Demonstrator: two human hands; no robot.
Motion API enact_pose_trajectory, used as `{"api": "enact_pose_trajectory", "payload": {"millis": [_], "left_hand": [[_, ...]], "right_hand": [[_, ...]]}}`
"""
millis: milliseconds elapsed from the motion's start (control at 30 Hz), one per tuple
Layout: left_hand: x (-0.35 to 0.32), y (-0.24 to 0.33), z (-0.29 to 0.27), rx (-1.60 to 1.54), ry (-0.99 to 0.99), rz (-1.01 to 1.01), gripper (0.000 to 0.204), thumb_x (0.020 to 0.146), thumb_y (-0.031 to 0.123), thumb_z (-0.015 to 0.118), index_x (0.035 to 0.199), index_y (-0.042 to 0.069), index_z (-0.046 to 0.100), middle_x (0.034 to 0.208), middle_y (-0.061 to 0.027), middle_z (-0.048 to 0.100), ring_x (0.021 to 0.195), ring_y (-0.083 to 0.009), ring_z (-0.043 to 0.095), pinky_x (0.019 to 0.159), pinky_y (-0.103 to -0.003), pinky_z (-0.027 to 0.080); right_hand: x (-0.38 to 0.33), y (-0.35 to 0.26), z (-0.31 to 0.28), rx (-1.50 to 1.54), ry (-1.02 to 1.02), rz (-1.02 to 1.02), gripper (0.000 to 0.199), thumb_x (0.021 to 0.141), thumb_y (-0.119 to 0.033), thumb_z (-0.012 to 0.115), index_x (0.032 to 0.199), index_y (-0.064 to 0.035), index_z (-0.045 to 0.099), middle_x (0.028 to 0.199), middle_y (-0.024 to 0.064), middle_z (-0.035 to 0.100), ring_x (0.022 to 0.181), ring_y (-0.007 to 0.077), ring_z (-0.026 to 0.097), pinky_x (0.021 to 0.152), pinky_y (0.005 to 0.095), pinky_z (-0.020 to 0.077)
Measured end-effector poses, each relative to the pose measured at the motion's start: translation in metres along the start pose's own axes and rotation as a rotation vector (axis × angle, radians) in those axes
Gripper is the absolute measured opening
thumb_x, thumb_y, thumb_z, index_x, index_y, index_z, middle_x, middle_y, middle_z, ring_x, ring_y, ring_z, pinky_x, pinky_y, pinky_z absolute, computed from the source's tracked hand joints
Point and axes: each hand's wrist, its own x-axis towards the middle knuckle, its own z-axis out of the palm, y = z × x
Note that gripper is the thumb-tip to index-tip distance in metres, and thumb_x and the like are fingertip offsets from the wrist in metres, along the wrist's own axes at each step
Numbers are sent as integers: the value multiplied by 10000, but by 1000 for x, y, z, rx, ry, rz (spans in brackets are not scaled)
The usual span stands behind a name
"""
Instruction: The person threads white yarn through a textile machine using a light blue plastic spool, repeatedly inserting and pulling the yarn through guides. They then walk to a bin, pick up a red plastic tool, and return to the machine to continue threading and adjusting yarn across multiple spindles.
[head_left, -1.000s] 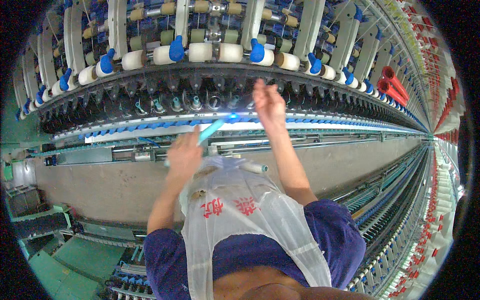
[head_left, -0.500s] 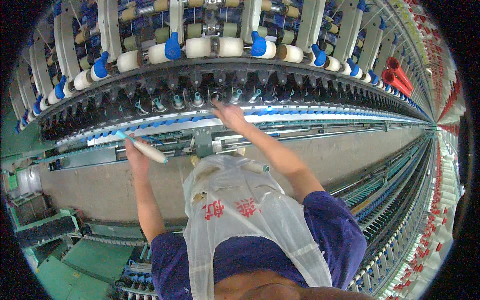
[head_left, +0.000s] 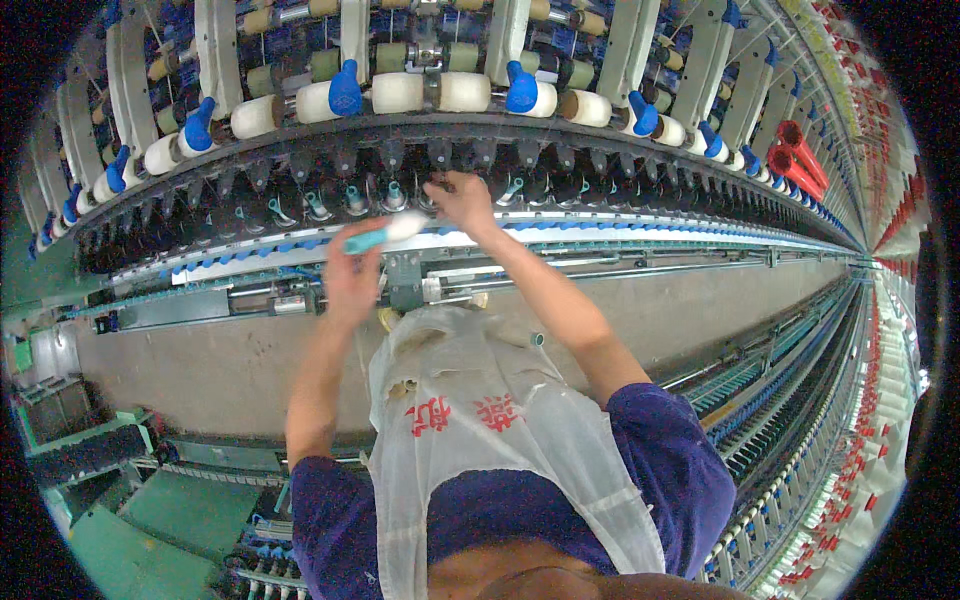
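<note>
My left hand (head_left: 352, 278) is closed around a yarn bobbin (head_left: 370, 240), blurred by motion. Its teal end points left and its white part points right toward the spindles. At the spindle row, my right hand (head_left: 462, 205) has its fingers pinched together beside a spindle position; what they hold, if anything, is too small to make out. Several teal-topped bobbin tubes (head_left: 394, 194) stand in the row to the left of my right hand. Another tube (head_left: 514, 188) stands just to its right. A teal tube end (head_left: 538, 340) shows at my translucent apron (head_left: 470, 370).
Above the spindles runs a line of cream rollers (head_left: 397, 93) with blue-tipped arms (head_left: 345, 92). A blue-studded white rail (head_left: 600, 222) lies along the front. Red tubes (head_left: 797, 155) rest on the frame at right. Behind me stands another machine (head_left: 770, 450) across the aisle floor (head_left: 220, 370).
My left hand has risen up and to the right, bringing the yarn bobbin close to the spindle row. My right hand has shifted slightly upward, its fingers now pinched.
</note>
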Motion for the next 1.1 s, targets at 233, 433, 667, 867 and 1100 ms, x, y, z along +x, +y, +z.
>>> {"api": "enact_pose_trajectory", "payload": {"millis": [233, 433, 667, 867, 1100], "left_hand": [[81, 2, 90, 397, -204, -182, 350, 883, 51, 497, 1217, 24, 395, 1084, -276, 550, 955, -461, 555, 727, -483, 467], [27, 6, 74, 334, -62, -31, 296, 866, 56, 565, 1153, 40, 494, 1023, -216, 624, 933, -389, 615, 764, -427, 504], [33, -8, 64, 208, 160, 91, 233, 867, 57, 592, 1094, 40, 542, 1061, -145, 643, 940, -303, 640, 801, -356, 500], [73, -43, 93, 433, -196, -242, 453, 853, 116, 579, 1259, 38, 392, 1100, -276, 573, 990, -423, 590, 786, -442, 491], [55, -103, 134, 539, 67, -209, 400, 875, 244, 551, 1190, 8, 479, 973, -262, 594, 872, -416, 607, 710, -471, 508]], "right_hand": [[31, -54, -58, 207, -78, 65, 530, 884, -470, 548, 666, 5, 636, 531, 156, 570, 485, 234, 558, 512, 393, 430], [6, -50, -67, 411, -495, 432, 401, 935, -420, 532, 871, -35, 620, 552, -25, 465, 478, 79, 404, 448, 260, 312], [19, -53, -65, 538, -500, 292, 502, 959, -431, 475, 1147, 17, 602, 559, -27, 457, 510, 68, 384, 482, 237, 308], [14, -106, -94, 512, -302, 144, 402, 977, -326, 475, 1162, 8, 599, 549, -37, 449, 504, 47, 380, 469, 232, 320], [0, -156, -118, 454, -447, -221, 235, 957, -165, 511, 1044, -4, 659, 601, -36, 513, 535, 22, 438, 478, 195, 344]]}}
